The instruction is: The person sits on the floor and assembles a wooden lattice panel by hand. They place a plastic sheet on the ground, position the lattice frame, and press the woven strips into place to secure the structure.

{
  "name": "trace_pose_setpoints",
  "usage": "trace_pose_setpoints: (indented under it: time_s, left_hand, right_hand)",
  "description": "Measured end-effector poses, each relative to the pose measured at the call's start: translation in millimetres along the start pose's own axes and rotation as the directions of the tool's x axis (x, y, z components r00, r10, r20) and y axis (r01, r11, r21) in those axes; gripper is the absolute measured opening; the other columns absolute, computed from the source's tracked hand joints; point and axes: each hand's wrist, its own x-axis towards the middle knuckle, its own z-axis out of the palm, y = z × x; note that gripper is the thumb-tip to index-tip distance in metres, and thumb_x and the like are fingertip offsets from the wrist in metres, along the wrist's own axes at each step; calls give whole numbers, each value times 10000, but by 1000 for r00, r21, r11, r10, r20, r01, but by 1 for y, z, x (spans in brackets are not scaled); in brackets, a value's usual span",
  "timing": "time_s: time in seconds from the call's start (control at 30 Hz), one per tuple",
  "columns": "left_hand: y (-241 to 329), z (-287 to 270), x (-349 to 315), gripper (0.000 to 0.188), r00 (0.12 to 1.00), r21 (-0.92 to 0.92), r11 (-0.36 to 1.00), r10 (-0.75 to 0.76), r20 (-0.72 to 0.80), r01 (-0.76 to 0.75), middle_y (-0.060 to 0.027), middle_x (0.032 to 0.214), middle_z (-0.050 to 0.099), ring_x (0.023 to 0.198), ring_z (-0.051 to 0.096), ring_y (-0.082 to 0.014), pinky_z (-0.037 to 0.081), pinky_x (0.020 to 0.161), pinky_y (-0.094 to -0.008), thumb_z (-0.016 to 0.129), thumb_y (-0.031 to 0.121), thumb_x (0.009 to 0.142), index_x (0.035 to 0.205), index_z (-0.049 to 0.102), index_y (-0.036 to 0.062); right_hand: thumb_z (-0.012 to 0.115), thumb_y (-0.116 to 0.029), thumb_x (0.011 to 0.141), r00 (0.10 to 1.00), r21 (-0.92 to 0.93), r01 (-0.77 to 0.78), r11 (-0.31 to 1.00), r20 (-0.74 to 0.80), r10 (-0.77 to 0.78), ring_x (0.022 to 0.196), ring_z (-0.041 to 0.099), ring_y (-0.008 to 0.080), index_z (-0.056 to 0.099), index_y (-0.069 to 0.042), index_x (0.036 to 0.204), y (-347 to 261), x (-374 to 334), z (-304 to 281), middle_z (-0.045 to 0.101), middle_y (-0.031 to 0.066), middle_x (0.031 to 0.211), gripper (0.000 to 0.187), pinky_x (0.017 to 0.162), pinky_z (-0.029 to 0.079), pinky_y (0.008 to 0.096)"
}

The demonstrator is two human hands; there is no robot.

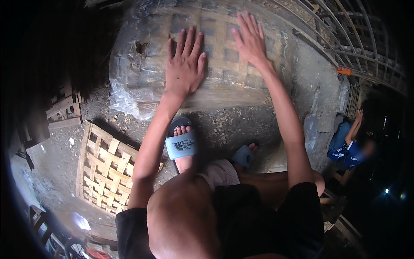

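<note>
Both my arms reach forward over a low, wide block [241, 96] covered in clear plastic sheeting, with a woven strip lattice showing through on top. My left hand [185, 67] is spread with its palm down over the left middle of the block, fingers pointing away from me. Farther right, my right hand [251, 41] is also spread out, its fingers toward the far edge. Neither hand holds anything. Whether the palms press on the plastic or hover just above it, I cannot tell. A woven bamboo panel [108, 166] lies on the ground left of my left forearm.
My feet in light blue slide sandals [181, 146] stand just before the block. Slatted wooden pieces [64, 110] lie at the left. A bamboo rack [353, 47] rises at the far right, with an orange item [343, 71] beside it. Another person [348, 144] sits at the right.
</note>
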Motion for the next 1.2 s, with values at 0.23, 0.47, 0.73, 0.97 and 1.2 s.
trace_pose_setpoints:
  time_s: [0.23,0.47,0.73,0.97,1.2]
  left_hand:
    - [-3,-5,0,612,1000,-13,1000,3,-14,-3,-91,1774,270,1651,202,-297,121,1348,-546,340,389,1146,1713,276,169]
    - [-4,0,6,624,998,63,996,61,-12,-60,-117,1781,254,1656,195,-310,105,1343,-550,337,377,1133,1708,299,139]
    - [17,-15,2,648,942,12,963,265,-206,-269,-155,1784,229,1662,164,-336,89,1342,-562,420,303,1109,1703,277,86]
    - [23,-55,-11,99,878,-263,886,261,-402,-383,-123,1030,735,951,699,-304,540,893,-475,721,-32,933,1012,741,24]
    - [110,-166,58,227,869,-366,804,345,-354,-468,-147,843,678,694,659,-314,501,651,-437,702,78,1004,799,686,-18]
  right_hand:
    - [240,-549,1135,864,-77,-497,864,50,501,1558,351,435,390,-166,1657,178,-67,-50,396,221,1670,665,1276,293,527]
    - [527,-389,1064,702,-504,-434,746,330,631,1176,698,457,739,23,1261,261,-165,-138,727,294,1242,504,984,549,559]
    - [722,-111,854,768,-444,-334,831,384,513,851,736,467,775,29,872,266,-296,-208,729,271,874,151,764,588,543]
    - [666,-370,1061,712,81,-325,942,677,187,1025,736,336,607,-11,1406,124,-322,-244,742,211,1177,501,897,582,493]
    - [605,-437,1080,884,732,-198,652,421,-204,1025,692,361,631,-53,1206,-38,-397,-122,717,215,1043,404,889,539,524]
